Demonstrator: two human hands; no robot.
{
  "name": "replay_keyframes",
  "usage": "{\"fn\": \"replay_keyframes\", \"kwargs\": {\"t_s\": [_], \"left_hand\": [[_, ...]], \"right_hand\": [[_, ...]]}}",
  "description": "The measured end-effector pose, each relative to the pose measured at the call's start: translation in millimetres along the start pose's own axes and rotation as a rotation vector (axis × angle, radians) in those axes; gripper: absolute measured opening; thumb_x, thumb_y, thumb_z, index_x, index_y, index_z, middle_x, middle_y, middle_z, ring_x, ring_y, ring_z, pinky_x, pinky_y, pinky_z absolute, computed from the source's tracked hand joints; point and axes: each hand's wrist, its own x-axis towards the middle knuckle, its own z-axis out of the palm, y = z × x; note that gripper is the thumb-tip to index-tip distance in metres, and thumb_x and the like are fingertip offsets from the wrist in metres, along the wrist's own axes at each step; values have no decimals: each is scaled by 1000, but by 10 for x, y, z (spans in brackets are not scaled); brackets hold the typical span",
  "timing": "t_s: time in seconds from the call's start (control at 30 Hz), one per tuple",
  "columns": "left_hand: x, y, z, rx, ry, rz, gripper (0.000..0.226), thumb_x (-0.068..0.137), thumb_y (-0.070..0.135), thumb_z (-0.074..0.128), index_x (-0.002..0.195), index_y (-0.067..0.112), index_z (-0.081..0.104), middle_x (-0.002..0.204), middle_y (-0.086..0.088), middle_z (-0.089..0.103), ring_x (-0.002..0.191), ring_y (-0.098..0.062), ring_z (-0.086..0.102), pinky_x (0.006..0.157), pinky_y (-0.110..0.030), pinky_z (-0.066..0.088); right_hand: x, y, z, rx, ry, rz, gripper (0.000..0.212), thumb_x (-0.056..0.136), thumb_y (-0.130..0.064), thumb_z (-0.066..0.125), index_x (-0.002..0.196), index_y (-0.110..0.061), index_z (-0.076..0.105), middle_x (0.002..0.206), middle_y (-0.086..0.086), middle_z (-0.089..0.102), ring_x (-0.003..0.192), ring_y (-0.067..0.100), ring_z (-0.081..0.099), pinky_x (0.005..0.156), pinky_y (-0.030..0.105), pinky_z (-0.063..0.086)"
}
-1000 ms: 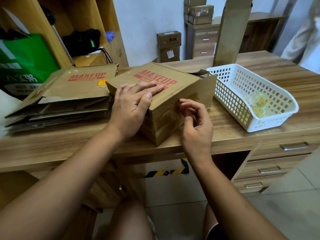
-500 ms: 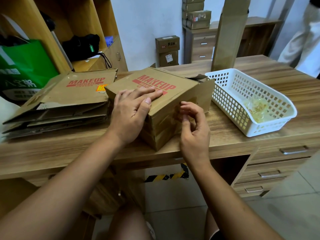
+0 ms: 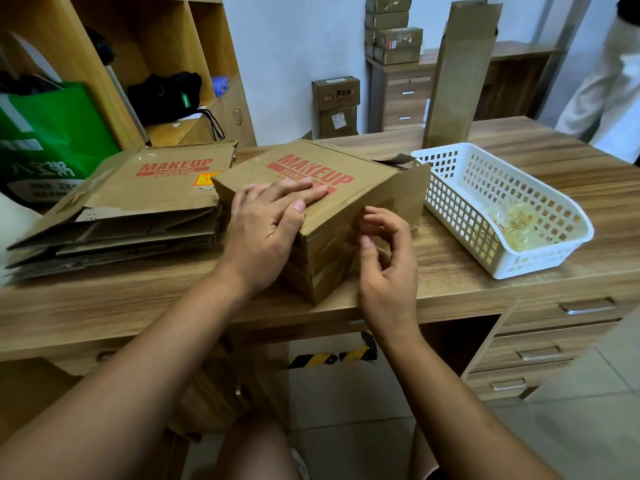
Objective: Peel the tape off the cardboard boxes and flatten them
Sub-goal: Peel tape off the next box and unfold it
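Left hand (image 3: 266, 230) lies flat on the brown MAKEUP-printed cardboard box (image 3: 363, 183) mid-frame on the wooden tabletop (image 3: 450, 271), pinning it so the right hand (image 3: 388, 258), fingers curled, can pick at the side tape (image 3: 329, 247), though I can't tell if it's pinched any.

Wooden desk (image 3: 450, 271), white wall (image 3: 294, 46)

Looking like a small office doubling as a storeroom for parcels. Showing it through a wood-grain desk (image 3: 450, 271) with metal-handled drawers (image 3: 554, 344), open wooden shelving (image 3: 86, 57) at the left carrying a black bag (image 3: 162, 95), a drawer cabinet (image 3: 405, 98) by the pale wall, and a tiled floor (image 3: 571, 427). Pointing to storage with small brown cartons (image 3: 335, 105) stacked against that wall, more cartons (image 3: 394, 39) topping the cabinet, and flattened printed boxes (image 3: 156, 188) lying heaped on the desk.
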Motion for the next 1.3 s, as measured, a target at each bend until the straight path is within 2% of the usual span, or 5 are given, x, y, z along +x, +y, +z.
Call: {"fn": "replay_keyframes", "kwargs": {"t_s": [0.27, 0.5, 0.7, 0.97, 1.3], "left_hand": [[4, -8, 17, 10, 12, 7, 49, 101, 42, 25, 130, 39, 64, 138, 16, 58, 128, -7, 44, 108, -42, 25], [7, -22, 10, 15, 2, 0, 49, 101, 42, 24, 131, 40, 63, 139, 18, 56, 129, -6, 43, 108, -41, 25], [-1, -1, 7, 11, 12, -2, 50, 100, 43, 24, 130, 40, 64, 138, 18, 57, 128, -4, 42, 107, -36, 23], [5, -2, 17, 23, 14, 0, 49, 101, 42, 24, 130, 40, 63, 137, 15, 57, 126, -7, 44, 107, -39, 25], [13, 8, 16, 37, 11, -11, 51, 101, 43, 22, 131, 40, 63, 137, 15, 57, 127, -9, 45, 107, -39, 25]], "right_hand": [[9, -2, 11, 0, -3, 48, 27, 98, 5, 51, 115, -11, 65, 117, 2, 64, 112, 21, 63, 91, 45, 56], [110, -72, -14, 15, 38, 98, 20, 98, -3, 59, 116, -10, 61, 112, 2, 64, 106, 14, 63, 89, 27, 54], [132, -34, 57, -60, 80, 76, 17, 95, -9, 66, 111, -16, 62, 106, -1, 65, 99, 16, 66, 87, 43, 58], [227, -60, 58, -151, 17, 57, 19, 97, -4, 59, 105, -20, 54, 97, -15, 57, 91, 2, 58, 81, 19, 49], [-160, -93, -66, -105, -143, 107, 27, 100, 0, 51, 123, -15, 53, 103, -6, 56, 97, 8, 58, 85, 16, 45]]}}
